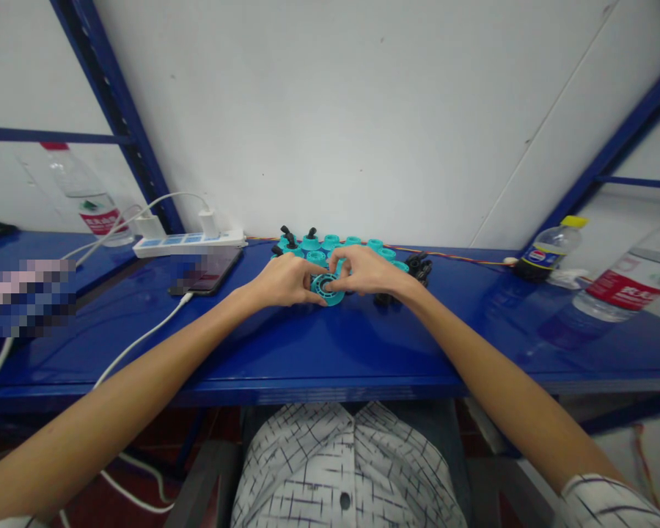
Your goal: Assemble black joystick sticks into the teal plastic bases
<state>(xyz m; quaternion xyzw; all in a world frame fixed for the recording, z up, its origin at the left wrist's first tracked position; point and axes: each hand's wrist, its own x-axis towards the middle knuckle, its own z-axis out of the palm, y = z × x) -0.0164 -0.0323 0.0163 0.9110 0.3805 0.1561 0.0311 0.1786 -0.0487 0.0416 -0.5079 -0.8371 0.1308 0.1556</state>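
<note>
A round teal part (328,296) with a ringed, slotted face is held just above the blue table. My left hand (289,281) pinches its left edge between thumb and fingers. From the other side my right hand (366,270) reaches over it, its bent fingers and thumb at the centre and upper right of the part. Behind both hands stand several more teal round parts (353,240) in rows. Black pieces (289,236) stick up from some of them at the left. A bundle of black parts (418,267) lies to the right of my right wrist.
On the blue table (319,352), a phone (209,273) and a white power strip (190,243) with cables lie left. A water bottle (99,209) stands behind. Right are a cola bottle (547,251) and another large bottle (627,282). Thin coloured wires (451,255) run along the wall.
</note>
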